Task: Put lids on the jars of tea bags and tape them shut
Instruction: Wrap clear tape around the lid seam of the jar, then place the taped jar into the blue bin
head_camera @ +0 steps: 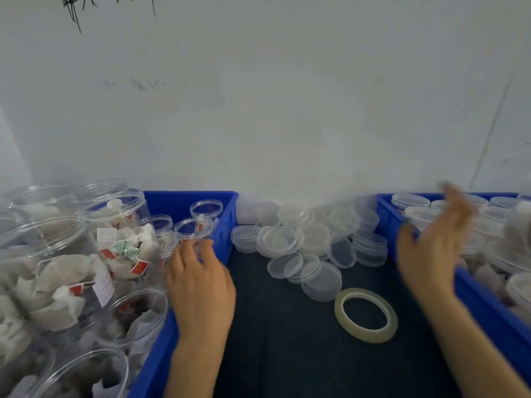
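The left grip (201, 282) reaches over the wall of the left blue crate (172, 202), its fingers bent at a small open jar (193, 228); whether they hold it cannot be told. The right grip (434, 245) is spread and blurred, holding nothing, above the right blue crate (488, 305). Open jars of tea bags (71, 271) fill the left one. Clear lids (287, 241) lie heaped on the dark counter (287, 354), with the tape roll (370, 336) just beside them

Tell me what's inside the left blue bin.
The left blue bin holds lidless jars packed with tea bags, piled up. The pile covers the bin floor; the left hand hides part of one jar.
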{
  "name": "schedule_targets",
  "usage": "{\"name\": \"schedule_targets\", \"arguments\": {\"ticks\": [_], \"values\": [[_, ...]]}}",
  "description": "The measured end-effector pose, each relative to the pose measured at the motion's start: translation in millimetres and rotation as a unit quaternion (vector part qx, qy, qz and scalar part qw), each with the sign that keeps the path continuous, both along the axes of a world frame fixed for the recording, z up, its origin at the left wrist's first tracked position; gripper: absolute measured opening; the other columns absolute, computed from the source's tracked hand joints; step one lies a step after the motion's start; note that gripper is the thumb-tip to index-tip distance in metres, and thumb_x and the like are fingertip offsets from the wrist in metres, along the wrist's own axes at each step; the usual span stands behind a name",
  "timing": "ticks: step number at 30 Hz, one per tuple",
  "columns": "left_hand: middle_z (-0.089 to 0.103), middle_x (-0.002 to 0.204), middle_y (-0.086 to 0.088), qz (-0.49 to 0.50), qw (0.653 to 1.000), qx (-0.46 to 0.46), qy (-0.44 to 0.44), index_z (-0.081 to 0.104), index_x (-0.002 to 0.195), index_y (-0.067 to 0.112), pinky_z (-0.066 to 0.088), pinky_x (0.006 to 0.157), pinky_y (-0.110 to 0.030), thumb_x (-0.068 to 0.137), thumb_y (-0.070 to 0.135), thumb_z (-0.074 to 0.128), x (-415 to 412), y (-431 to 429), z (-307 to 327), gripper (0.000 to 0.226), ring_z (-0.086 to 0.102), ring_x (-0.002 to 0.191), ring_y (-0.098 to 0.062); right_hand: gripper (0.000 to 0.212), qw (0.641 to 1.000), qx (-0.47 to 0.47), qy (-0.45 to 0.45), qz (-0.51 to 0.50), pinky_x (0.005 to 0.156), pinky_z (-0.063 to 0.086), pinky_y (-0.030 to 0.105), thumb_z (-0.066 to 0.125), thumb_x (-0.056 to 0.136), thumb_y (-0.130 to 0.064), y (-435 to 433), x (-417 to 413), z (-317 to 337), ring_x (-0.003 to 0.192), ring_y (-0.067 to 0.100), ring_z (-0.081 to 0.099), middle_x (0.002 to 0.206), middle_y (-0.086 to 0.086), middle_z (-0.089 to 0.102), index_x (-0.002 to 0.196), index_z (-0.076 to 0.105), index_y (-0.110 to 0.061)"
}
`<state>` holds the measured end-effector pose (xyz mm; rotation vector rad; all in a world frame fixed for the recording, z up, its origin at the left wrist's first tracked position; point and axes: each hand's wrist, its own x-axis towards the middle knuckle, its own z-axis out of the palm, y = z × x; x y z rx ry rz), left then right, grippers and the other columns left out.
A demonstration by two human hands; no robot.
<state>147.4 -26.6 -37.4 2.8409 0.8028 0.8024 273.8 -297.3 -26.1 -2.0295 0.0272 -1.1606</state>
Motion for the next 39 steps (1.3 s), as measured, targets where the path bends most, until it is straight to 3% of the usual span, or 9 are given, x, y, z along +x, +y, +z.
{"name": "schedule_targets", "arguments": {"ticks": [2,5,9,15,19,24,32,35,39], "values": [[0.039,0.153,-0.015,0.049,0.997,-0.016,0.061,0.033,0.149,0.011,0.037,0.115,-0.043,0.101,0.03,0.041,-5.2,3.4,8.3,0.052,0.039,0.141,-0.03,0.056,0.977,-0.109,0.003,0.182,0.099,0.044,0.028,0.062,0.086,0.009,32.3,-29.0,-21.4,0.127,0.017,0.046,0.138,0.001,0.047,0.132,0.054,-0.021],[0.038,0.154,-0.011,0.053,0.994,0.016,0.096,0.031,0.151,0.016,0.035,0.116,-0.042,0.101,0.029,0.044,-11.4,10.0,18.1,0.053,0.034,0.143,-0.028,0.046,0.905,-0.235,0.076,0.345,0.105,0.034,0.009,0.066,0.083,0.009,63.1,-54.9,-66.6,0.127,0.0,0.044,0.134,-0.008,0.052,0.119,0.069,-0.019],[0.008,0.164,-0.016,0.079,0.994,0.037,0.069,0.023,0.156,0.021,0.013,0.123,-0.052,0.1,0.026,0.048,-23.6,15.4,38.7,0.062,0.001,0.151,-0.038,0.038,0.851,-0.293,0.14,0.412,0.115,0.026,0.017,0.059,0.093,-0.008,77.3,-60.1,-107.0,0.139,0.0,0.034,0.137,-0.011,0.049,0.128,0.064,-0.023],[-0.023,0.165,-0.013,0.116,0.991,0.054,-0.03,0.004,0.161,0.02,-0.015,0.119,-0.055,0.099,0.03,0.047,-20.7,35.7,78.5,0.076,-0.024,0.151,-0.035,0.034,0.846,-0.297,0.163,0.412,0.111,0.026,0.011,0.052,0.1,-0.016,73.7,-61.6,-114.8,0.134,-0.004,0.037,0.137,-0.015,0.049,0.131,0.06,-0.026],[-0.002,0.168,-0.016,0.149,0.988,0.019,0.023,0.0,0.16,0.013,-0.007,0.123,-0.05,0.103,0.029,0.045,-21.5,50.0,87.7,0.075,-0.006,0.154,-0.036,0.034,0.845,-0.296,0.167,0.413,0.106,0.028,0.009,0.05,0.1,-0.015,72.7,-63.9,-114.8,0.127,-0.004,0.043,0.135,-0.016,0.051,0.131,0.06,-0.026],[0.057,0.133,-0.029,0.149,0.988,0.044,-0.021,0.058,0.132,0.003,0.021,0.116,-0.054,0.091,0.013,0.065,-23.2,51.7,88.8,0.043,0.04,0.131,-0.046,0.035,0.845,-0.295,0.17,0.412,0.106,0.029,0.01,0.05,0.1,-0.015,73.2,-64.3,-114.0,0.126,-0.004,0.044,0.134,-0.016,0.051,0.131,0.06,-0.026],[0.069,0.104,-0.026,0.089,0.98,0.057,-0.166,0.071,0.108,0.003,0.015,0.116,-0.07,0.087,0.0,0.066,-19.0,36.2,90.4,0.022,0.052,0.115,-0.048,0.035,0.845,-0.288,0.178,0.415,0.106,0.031,0.012,0.05,0.1,-0.015,73.0,-63.6,-115.7,0.125,-0.004,0.043,0.134,-0.017,0.05,0.131,0.06,-0.027],[0.07,0.1,-0.019,-0.032,0.969,0.108,-0.221,0.071,0.108,0.005,0.042,0.097,-0.057,0.084,0.005,0.069,-13.7,14.4,92.8,0.024,0.052,0.106,-0.041,0.035,0.847,-0.285,0.184,0.409,0.106,0.036,0.018,0.053,0.097,-0.014,73.2,-62.8,-114.4,0.122,-0.002,0.046,0.13,-0.017,0.053,0.129,0.061,-0.027],[0.069,0.096,-0.001,-0.215,0.947,0.058,-0.232,0.072,0.102,0.017,0.037,0.071,-0.027,0.081,0.018,0.066,-7.4,-16.9,75.0,0.022,0.053,0.1,-0.02,0.04,0.922,-0.23,0.12,0.288,0.098,0.05,0.035,0.071,0.08,0.002,63.1,-55.5,-101.8,0.11,0.013,0.061,0.114,-0.005,0.067,0.115,0.07,-0.018]]}}
